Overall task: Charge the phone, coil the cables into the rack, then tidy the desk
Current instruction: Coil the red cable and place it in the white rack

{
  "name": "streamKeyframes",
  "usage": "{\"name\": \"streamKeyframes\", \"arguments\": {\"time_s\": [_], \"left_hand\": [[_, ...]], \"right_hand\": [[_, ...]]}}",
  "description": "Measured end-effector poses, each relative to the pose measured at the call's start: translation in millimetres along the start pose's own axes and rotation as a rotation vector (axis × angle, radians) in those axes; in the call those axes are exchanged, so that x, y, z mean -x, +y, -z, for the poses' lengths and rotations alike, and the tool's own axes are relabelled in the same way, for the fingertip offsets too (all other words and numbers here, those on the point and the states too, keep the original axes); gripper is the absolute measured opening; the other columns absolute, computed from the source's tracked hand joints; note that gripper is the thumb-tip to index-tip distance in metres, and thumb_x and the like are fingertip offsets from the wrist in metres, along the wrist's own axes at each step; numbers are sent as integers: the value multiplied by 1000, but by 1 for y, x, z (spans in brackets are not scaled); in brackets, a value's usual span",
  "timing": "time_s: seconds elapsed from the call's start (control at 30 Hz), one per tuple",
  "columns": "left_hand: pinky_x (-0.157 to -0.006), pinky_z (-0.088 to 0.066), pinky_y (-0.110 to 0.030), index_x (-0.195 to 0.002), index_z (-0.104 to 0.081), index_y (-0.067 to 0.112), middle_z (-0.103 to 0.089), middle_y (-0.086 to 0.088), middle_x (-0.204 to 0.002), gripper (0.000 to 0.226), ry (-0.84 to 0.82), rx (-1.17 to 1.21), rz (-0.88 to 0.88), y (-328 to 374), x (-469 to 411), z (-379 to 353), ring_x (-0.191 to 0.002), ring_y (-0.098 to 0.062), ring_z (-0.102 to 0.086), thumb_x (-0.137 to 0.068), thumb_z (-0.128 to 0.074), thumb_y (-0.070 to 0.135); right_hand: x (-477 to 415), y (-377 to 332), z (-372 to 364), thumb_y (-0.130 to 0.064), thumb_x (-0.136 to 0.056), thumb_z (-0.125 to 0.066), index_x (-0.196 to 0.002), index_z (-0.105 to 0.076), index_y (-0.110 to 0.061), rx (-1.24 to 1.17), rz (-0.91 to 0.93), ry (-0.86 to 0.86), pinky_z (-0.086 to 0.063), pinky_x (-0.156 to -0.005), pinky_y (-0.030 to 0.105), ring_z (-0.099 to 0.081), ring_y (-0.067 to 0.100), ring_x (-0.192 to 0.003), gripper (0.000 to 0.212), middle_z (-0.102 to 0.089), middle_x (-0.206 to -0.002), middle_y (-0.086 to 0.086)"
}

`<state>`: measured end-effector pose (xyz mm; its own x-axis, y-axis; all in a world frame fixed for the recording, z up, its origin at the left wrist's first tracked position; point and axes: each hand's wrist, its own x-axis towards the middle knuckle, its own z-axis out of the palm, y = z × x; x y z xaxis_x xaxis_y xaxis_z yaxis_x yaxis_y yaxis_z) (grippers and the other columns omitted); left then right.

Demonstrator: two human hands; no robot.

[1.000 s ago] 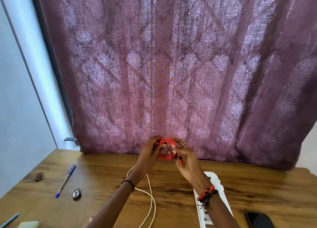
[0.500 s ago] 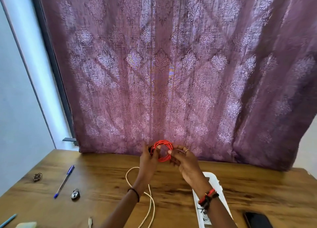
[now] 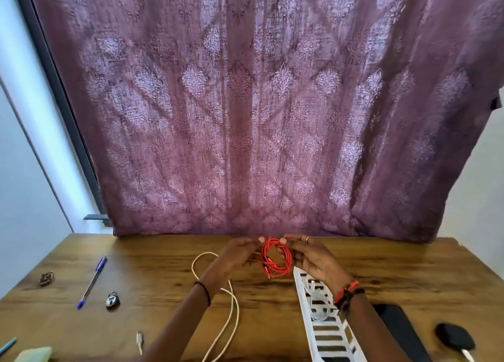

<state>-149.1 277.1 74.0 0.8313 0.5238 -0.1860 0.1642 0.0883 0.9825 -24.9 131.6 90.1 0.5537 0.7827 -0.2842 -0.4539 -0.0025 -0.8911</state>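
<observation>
Red cable coil (image 3: 276,258): oval loop, long axis far-to-near, held over the worktop (image 3: 163,266) at far centre. Left grip (image 3: 234,255) pinches its far rim. Right grip (image 3: 313,258) curls round its right side. White rack (image 3: 327,334) lies lengthwise just near-right.

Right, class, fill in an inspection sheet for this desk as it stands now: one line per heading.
Surface: wooden desk, grain visible.
Job's things: coiled red cable held above the desk; white rack holding a pale cable; dark phone beside the rack.
Clutter: blue pen, small padlock, black rounded object.
Grippers: left hand and right hand both pinch the red cable.
Cables: white cable lies loose on the desk.
Surroundings: purple curtain, pale wall.
</observation>
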Motion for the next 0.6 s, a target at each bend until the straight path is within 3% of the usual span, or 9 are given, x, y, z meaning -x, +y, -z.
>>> {"name": "streamKeyframes", "arguments": {"time_s": [0.1,0.2,0.33,0.47,0.53,0.6], "left_hand": [[-65,-51,-19,-80,-66,10,-68,8,-62,13,-141,-21,-18,-3,6,-15,-59,-1,-62,-90,-58,14],[-75,-56,-25,-91,-65,3,-71,0,-78,12,-218,72,-13,-9,9,-33,-70,-6,-67,-92,-54,7],[-63,-56,-20,-88,-63,1,-71,-4,-79,16,-144,290,82,-25,12,-67,-68,-8,-69,-94,-48,2],[-68,-57,-21,-91,-62,3,-68,-10,-92,18,-64,389,132,-43,16,-98,-79,-13,-67,-96,-45,3],[-70,-57,-21,-99,-62,-1,-68,-14,-97,19,-65,402,149,-52,19,-113,-86,-18,-66,-96,-43,1],[-71,-56,-20,-106,-60,-3,-67,-16,-102,20,-66,400,152,-60,21,-126,-90,-20,-65,-96,-44,2]], "right_hand": [[7,-5,11,-1,-78,-69,-105,-58,-1,83,-37,10,-58,-60,27,-71,17,-63,29,-73,-75,13],[14,-6,24,-1,-75,-72,-101,-60,-1,130,-8,71,-58,-60,26,-70,15,-65,28,-72,-81,11],[23,1,46,-18,-68,-82,-98,-61,-1,392,138,378,-57,-73,32,-68,18,-79,41,-71,-92,10],[38,20,60,-32,-74,-77,-94,-58,-2,566,116,527,-50,-53,22,-60,11,-55,42,-65,-67,5],[43,30,63,-29,-74,-77,-95,-58,2,558,98,523,-46,-45,20,-58,9,-44,42,-64,-59,7],[45,36,68,-19,-75,-77,-96,-57,6,571,97,550,-45,-43,19,-58,7,-42,38,-65,-65,12]]}}
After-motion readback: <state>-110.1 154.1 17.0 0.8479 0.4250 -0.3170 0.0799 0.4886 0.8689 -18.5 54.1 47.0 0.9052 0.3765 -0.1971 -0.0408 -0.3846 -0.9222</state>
